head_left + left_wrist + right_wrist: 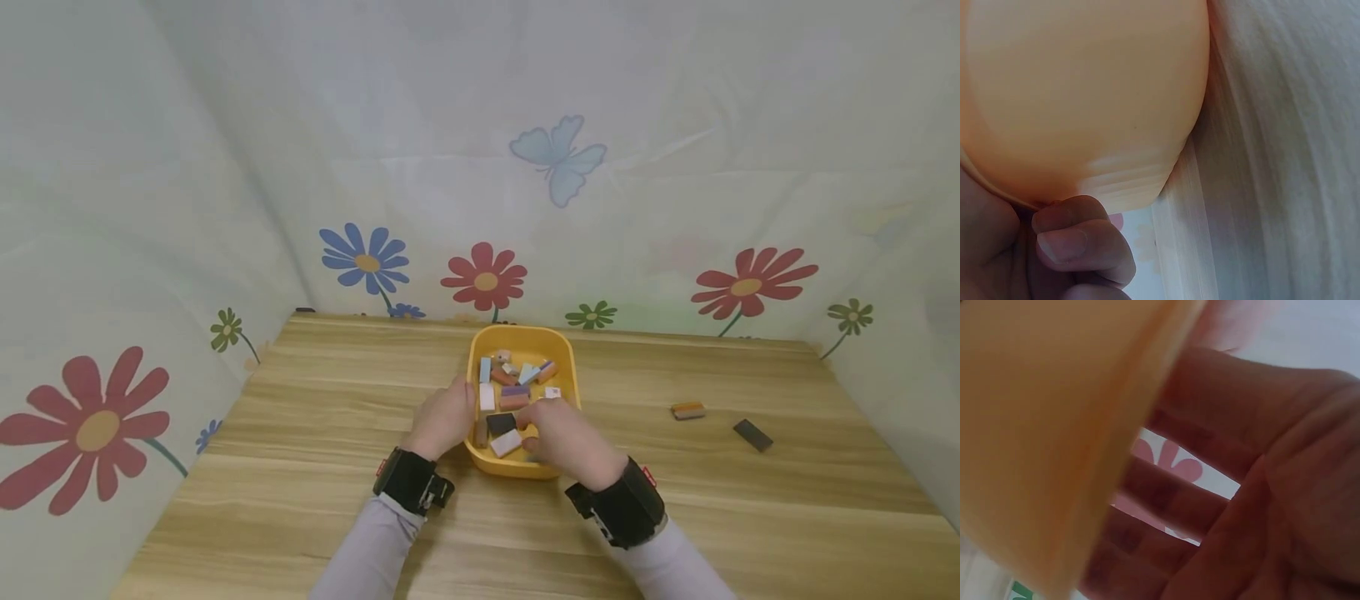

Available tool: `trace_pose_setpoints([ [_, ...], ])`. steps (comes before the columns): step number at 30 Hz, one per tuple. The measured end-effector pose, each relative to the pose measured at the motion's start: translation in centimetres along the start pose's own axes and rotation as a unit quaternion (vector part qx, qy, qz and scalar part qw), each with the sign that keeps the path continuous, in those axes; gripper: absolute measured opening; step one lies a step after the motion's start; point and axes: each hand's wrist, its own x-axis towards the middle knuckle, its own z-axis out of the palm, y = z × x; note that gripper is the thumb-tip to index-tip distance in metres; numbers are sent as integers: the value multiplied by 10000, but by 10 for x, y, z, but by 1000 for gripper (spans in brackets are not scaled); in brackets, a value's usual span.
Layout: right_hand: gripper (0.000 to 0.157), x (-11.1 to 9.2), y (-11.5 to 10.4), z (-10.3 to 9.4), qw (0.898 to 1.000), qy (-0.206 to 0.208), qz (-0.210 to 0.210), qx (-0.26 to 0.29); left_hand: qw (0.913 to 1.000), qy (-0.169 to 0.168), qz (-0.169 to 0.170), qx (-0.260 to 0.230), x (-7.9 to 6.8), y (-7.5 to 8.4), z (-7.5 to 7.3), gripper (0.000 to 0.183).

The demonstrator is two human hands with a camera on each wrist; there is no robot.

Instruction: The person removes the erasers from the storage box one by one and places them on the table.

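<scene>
A yellow plastic bin (521, 472) stands on the wooden table, with several small blocks inside. My left hand (444, 417) grips its left rim; in the left wrist view curled fingers (1082, 240) press against the outer wall. Over the front right rim reaches my right hand (566, 437), its fingers down among the blocks, thumb and forefinger apart. The forefinger is right beside a black block (501, 423), and a white block (506, 443) lies near the thumb. Behind the bin wall in the right wrist view, the fingers (1172, 494) are spread and their tips hidden.
Right of the bin on the table (337, 400) lie an orange and grey block (687, 410) and a dark flat block (752, 435). A pale curtain (420, 167) printed with flowers and a butterfly hangs along the back and sides.
</scene>
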Motion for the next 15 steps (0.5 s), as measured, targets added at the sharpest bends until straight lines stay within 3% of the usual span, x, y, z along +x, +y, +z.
trace_pose_setpoints([
  [15, 11, 6, 10, 15, 9994, -342, 21, 1, 9997, -188, -82, -128, 1, -1, -3, 35],
])
